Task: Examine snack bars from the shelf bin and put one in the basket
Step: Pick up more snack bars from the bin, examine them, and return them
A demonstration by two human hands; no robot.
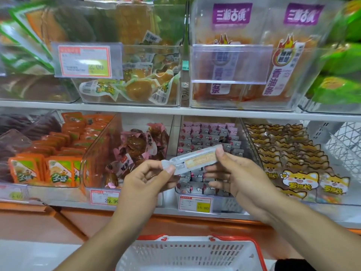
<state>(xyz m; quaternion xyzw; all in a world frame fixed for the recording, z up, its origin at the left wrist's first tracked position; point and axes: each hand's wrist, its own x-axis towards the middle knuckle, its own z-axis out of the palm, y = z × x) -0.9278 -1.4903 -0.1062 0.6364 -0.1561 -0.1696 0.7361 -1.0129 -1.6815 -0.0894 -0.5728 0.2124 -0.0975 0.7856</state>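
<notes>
A long snack bar (192, 159) in a clear wrapper with a pale yellow label is held level in front of the lower shelf. My left hand (148, 178) pinches its left end between thumb and fingers. My right hand (232, 173) pinches its right end, thumb on top. Behind the bar is the clear shelf bin (211, 137) packed with rows of small pink-and-grey wrapped bars. Straight below my hands stands the white basket (187, 253) with red rim and handles; the part of its inside that shows holds nothing.
Clear bins line both shelves: orange packets (58, 153) left, brown wrapped snacks (136, 147), cartoon-dog packs (293, 163) right, egg snacks (136, 83) and spicy strips (244, 65) above. Price tags (195, 204) hang on the shelf edge. An orange base cabinet (78, 222) sits below.
</notes>
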